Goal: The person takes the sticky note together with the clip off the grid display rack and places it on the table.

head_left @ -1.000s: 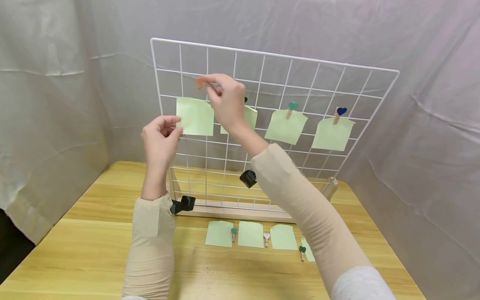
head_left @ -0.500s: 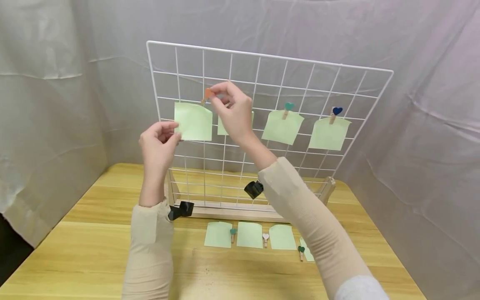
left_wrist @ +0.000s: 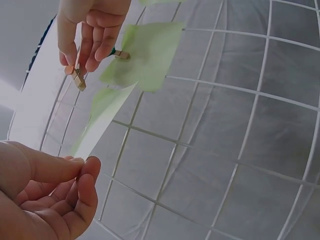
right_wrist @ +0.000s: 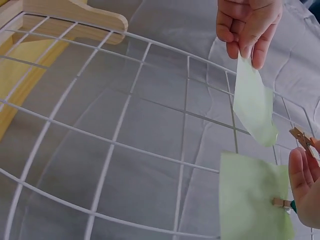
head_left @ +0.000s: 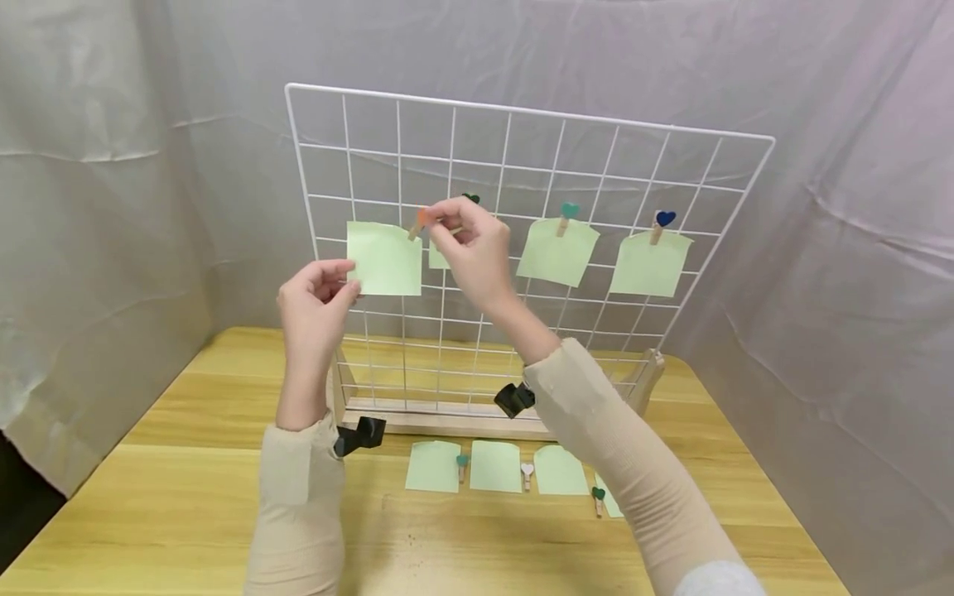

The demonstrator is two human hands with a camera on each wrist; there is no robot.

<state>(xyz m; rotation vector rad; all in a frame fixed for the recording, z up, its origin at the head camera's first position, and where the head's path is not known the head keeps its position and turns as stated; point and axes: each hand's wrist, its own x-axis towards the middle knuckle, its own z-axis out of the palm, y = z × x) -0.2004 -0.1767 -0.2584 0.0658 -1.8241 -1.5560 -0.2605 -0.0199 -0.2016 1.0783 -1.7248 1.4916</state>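
Note:
My left hand (head_left: pixel 316 302) pinches the left edge of a pale green paper note (head_left: pixel 383 258) in front of the white wire grid (head_left: pixel 531 109). Between the thumb and fingers of my right hand (head_left: pixel 477 257) is a small wooden clothespin (head_left: pixel 416 228) with an orange top. In the head view its tip overlaps the note's upper right corner; both wrist views show the clothespin (left_wrist: pixel 79 80) apart from the note (right_wrist: pixel 252 102). Behind my right hand hangs another green note (left_wrist: pixel 145 55), partly hidden, held by a clothespin with a dark green heart.
Two more notes hang to the right under a teal-heart clothespin (head_left: pixel 569 217) and a blue-heart clothespin (head_left: pixel 662 223). On the wooden table (head_left: pixel 186 497) lie several green notes (head_left: pixel 495 465) and clothespins, one with a white heart (head_left: pixel 527 474). A wooden base (head_left: pixel 447 422) supports the grid.
My right hand has moved down and to the right with the orange clothespin, bringing it to the note's upper right corner in the head view. My left hand has lowered the note slightly.

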